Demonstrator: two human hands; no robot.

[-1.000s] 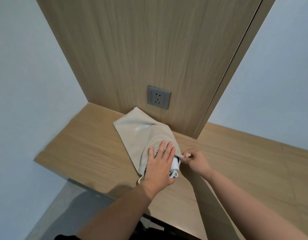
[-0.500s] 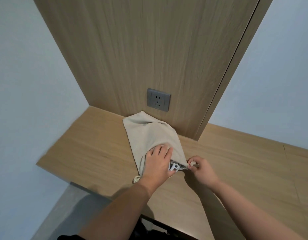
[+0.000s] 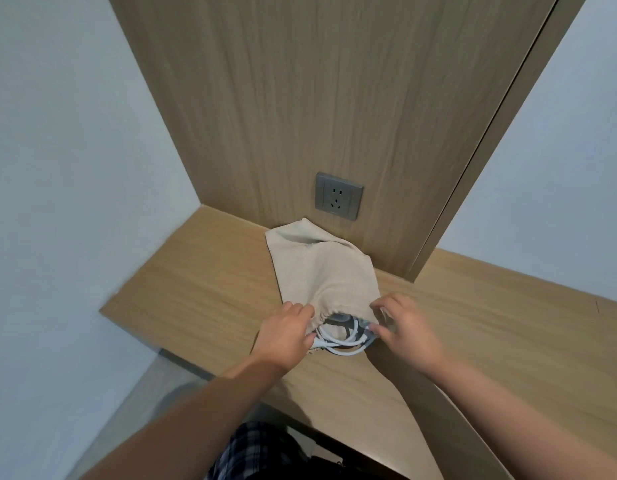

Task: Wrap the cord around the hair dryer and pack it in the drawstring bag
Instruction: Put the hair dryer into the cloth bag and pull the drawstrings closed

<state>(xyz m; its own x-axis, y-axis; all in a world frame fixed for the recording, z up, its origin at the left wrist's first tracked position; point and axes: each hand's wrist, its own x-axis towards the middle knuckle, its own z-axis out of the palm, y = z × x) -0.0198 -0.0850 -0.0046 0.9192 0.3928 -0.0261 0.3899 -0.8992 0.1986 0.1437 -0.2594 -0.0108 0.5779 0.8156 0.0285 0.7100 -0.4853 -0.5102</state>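
Observation:
A beige drawstring bag [image 3: 322, 271] lies on the wooden desk [image 3: 203, 289], its far end against the back panel and its mouth toward me. Loops of white cord [image 3: 338, 341] and a bit of the grey hair dryer [image 3: 340, 318] show in the gathered mouth; the remainder of the dryer is hidden inside. My left hand [image 3: 286, 336] grips the left side of the bag's mouth. My right hand [image 3: 402, 325] pinches the right side of the mouth, fingers curled on the fabric edge.
A grey wall socket [image 3: 338, 196] sits in the wooden back panel just above the bag. The desk's left end stops at a white wall, and its front edge runs near my forearms. More desk surface [image 3: 507, 323] extends to the right.
My left hand slid off the top of the bag to the left rim of its mouth. My right hand moved onto the right rim. The mouth now gapes, showing cord.

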